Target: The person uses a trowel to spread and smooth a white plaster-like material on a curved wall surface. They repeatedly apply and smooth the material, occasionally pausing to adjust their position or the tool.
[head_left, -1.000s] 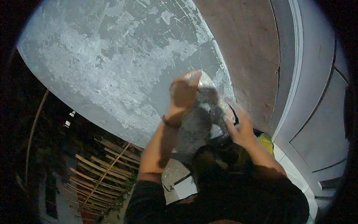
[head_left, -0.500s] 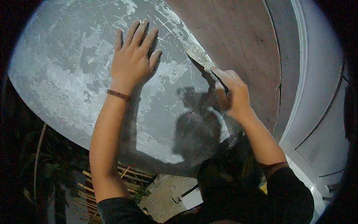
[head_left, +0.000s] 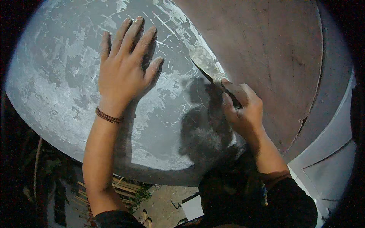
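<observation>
My left hand (head_left: 125,70), dusty at the fingertips and with a beaded bracelet at the wrist, lies spread on a large curved grey board (head_left: 53,95) covered in pale, patchy filler and fine scratches. My right hand (head_left: 245,110) grips the dark handle of a putty knife (head_left: 205,62). The blade, smeared with pale paste, lies along the board's whitened right edge, to the right of my left hand. A dark shadow falls on the board between my two arms.
A brown panel (head_left: 266,49) adjoins the board on the right, with a pale grey door (head_left: 327,171) beyond it. Below are bamboo slats (head_left: 121,190), concrete ground (head_left: 167,197) and a white square object (head_left: 192,209). Dark foliage (head_left: 49,171) shows at lower left.
A second ago both hands were together near the board's edge. My left hand moved up-left and spread out; since then it shifted slightly left, while my right hand and knife moved slightly down-right in view.
</observation>
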`<state>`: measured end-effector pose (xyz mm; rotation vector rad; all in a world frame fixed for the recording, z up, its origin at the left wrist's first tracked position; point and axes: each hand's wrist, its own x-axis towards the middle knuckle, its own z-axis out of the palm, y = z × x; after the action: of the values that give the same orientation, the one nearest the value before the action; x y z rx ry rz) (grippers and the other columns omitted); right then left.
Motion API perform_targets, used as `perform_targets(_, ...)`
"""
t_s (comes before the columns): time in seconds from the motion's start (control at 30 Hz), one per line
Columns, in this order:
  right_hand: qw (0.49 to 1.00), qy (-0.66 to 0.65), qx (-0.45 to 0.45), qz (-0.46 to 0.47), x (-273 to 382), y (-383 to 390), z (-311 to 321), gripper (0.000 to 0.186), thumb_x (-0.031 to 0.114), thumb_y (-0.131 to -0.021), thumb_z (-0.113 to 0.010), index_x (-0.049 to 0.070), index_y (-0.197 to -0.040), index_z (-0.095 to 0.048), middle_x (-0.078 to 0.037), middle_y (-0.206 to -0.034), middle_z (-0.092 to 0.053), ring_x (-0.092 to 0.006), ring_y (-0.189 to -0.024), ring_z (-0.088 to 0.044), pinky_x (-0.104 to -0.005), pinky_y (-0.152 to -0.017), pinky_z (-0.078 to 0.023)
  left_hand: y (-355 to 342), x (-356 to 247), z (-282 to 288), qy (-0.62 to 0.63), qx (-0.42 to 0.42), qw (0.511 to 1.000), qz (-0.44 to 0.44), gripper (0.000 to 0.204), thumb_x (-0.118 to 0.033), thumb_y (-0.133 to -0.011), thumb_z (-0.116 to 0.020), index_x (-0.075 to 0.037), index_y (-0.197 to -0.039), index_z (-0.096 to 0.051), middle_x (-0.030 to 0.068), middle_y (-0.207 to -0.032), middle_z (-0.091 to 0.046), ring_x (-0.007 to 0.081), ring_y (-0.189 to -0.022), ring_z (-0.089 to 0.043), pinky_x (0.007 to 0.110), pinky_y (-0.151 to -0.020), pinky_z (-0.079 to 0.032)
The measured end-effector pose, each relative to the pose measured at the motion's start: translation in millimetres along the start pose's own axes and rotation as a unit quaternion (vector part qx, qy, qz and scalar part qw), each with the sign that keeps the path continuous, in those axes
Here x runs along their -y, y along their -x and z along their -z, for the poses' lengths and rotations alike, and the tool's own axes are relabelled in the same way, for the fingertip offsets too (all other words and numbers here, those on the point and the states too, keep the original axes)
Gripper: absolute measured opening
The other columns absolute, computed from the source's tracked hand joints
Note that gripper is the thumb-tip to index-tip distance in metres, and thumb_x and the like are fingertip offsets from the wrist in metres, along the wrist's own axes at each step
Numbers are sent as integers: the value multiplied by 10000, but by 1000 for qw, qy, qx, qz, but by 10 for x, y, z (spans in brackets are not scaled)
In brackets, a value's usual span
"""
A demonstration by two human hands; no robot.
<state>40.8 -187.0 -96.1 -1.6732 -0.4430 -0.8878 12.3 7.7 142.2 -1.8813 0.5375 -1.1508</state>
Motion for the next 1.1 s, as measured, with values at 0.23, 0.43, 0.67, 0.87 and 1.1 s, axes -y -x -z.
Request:
perform_targets(0.23,999,0,-29,35,28,-63,-4,328,68,-878,-709,85,-1205,-724,-143,-864,-643,-275,-726,-650,-331,-677,-519,-14,-6,7,-5,5,1000,-2,613,-459,-904,-642,-246,-1470,-545,57,-1570,-471,302,-1470,-401,589,-1220,-240)
perform_targets(0.43,999,-45,-19,16,124,-150,40,301,53,-886,-700,67,-1186,-726,-145,-896,-667,-257,-770,-669,-331,-705,-527,-17,3,0,13,6,1000,-15,597,-441,-909,-648,-238,-1463,-556,64,-1562,-487,311,-1463,-415,588,-1218,-252)
perform_targets(0.67,993,-105,-38,41,158,-202,44,273,35,-889,-692,50,-1159,-729,-138,-930,-686,-237,-794,-677,-329,-728,-533,-13,6,19,22,0,999,-25,574,-399,-900,-681,-205,-1431,-580,61,-1535,-512,302,-1447,-431,564,-1217,-274)
perform_targets(0.87,998,-48,-26,27,150,-182,16,282,43,-888,-695,41,-1169,-724,-149,-959,-703,-242,-808,-686,-320,-745,-536,6,13,26,41,6,999,-30,549,-390,-913,-672,-192,-1421,-600,57,-1541,-520,296,-1461,-432,553,-1228,-265)
perform_targets(1.1,998,-52,-29,30,180,-208,28,283,80,-899,-689,44,-1178,-723,-155,-936,-697,-257,-783,-678,-335,-736,-532,17,27,28,80,8,995,-57,467,-323,-923,-678,-154,-1357,-630,53,-1477,-572,279,-1418,-474,552,-1219,-290)
